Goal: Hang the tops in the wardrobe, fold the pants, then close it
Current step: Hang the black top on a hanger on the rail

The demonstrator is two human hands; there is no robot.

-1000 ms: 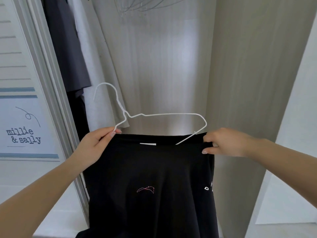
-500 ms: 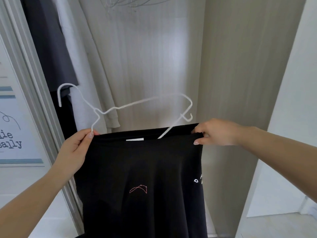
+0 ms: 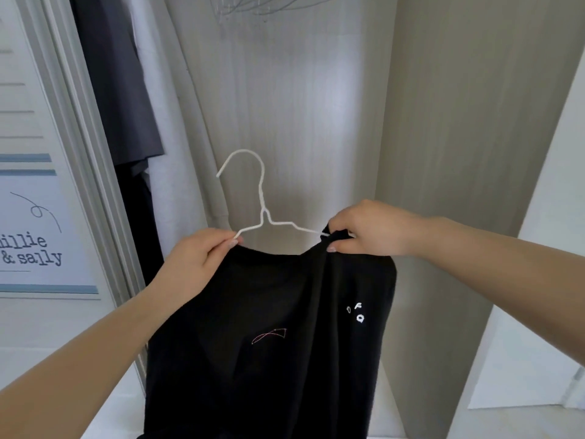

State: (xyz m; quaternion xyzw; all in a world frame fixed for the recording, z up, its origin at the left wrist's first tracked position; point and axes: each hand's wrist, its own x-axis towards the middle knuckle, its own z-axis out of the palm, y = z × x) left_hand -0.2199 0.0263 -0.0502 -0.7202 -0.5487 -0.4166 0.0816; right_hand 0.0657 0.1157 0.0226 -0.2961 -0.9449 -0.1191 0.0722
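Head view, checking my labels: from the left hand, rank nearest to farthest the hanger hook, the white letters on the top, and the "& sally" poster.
1. hanger hook, above and just right of the left hand.
2. white letters, lower right on the black top.
3. poster, far left.

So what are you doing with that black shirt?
A person is putting a black top onto a white hanger in front of the open wardrobe. The left hand pinches the collar and the right hand grips the shoulder over the hanger's end. It is not yet hung up.
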